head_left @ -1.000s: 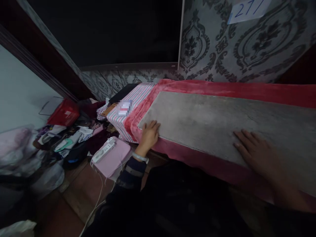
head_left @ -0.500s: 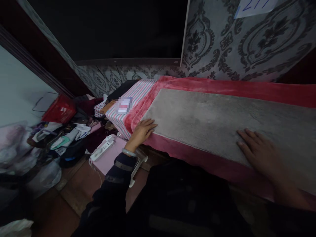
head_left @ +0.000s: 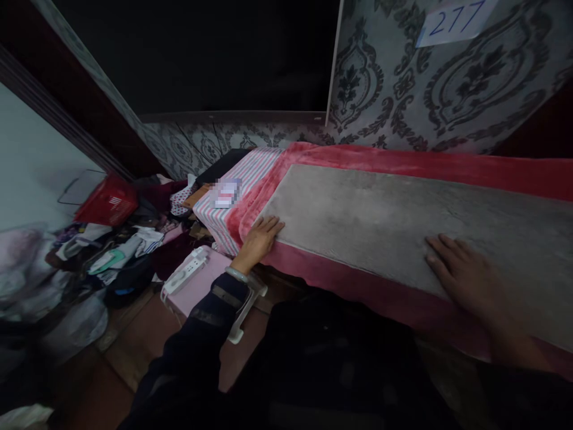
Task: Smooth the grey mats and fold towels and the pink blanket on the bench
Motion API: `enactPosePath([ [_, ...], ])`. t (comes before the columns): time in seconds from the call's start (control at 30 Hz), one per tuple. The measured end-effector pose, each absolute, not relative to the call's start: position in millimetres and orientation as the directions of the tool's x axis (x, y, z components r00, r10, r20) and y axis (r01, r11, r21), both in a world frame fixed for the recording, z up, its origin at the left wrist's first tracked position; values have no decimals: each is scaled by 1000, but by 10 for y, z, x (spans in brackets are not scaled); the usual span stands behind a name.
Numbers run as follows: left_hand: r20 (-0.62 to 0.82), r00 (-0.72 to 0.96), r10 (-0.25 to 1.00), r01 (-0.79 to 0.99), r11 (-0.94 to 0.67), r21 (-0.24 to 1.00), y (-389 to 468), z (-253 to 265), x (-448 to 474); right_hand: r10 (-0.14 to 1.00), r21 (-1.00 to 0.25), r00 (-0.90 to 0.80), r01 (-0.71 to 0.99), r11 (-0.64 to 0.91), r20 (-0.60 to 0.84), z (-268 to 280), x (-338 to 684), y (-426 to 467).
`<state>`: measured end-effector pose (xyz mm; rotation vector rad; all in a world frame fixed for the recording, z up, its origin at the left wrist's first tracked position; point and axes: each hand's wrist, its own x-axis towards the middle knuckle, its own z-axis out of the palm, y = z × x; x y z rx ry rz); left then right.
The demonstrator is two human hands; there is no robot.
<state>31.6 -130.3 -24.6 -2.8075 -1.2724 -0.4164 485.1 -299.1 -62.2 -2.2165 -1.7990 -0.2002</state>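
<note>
A grey cloth point(head_left: 380, 215) lies spread flat over a red fleece blanket point(head_left: 403, 158) on a long raised surface. My left hand point(head_left: 258, 237) rests palm down on the near left corner of the grey cloth, fingers apart, with a bracelet on the wrist. Farther right, my right hand point(head_left: 465, 272) lies flat on the cloth near its front edge, fingers spread. Neither hand holds anything.
A pink-and-white striped cloth point(head_left: 239, 185) covers the left end. Below it sit a pink box with a white power strip point(head_left: 185, 272), a red basket point(head_left: 107, 201) and a heap of clothes point(head_left: 116, 251). Patterned wallpaper carries a paper sign point(head_left: 454, 18).
My left hand has slid a little toward me and to the left along the cloth's corner. My right hand has stayed almost in place. The view has shifted slightly.
</note>
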Motion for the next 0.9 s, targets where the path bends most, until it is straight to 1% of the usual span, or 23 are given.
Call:
enactPosePath([
  [0.3,387,646,658,683,-725,91,-1284,-390,173,931,-135,225,972,-193,286,-629,4866,-2985],
  [0.43,367,634,681,687,-713,136,-1333,-511,120,931,-125,219,974,-190,292,-638,4874,-2987],
  [0.53,366,610,703,709,-690,144,-1307,-490,136,933,-136,217,973,-184,287,-635,4868,-2988],
  [0.67,351,576,739,758,-643,111,-1242,-348,170,931,-148,220,972,-184,291,-613,4839,-2988],
  [0.8,268,629,730,743,-666,69,-1208,-249,182,930,-151,226,970,-189,291,-595,4816,-2991],
  [0.9,224,636,738,748,-661,56,-1151,-197,192,931,-147,227,970,-192,285,-597,4820,-2992],
])
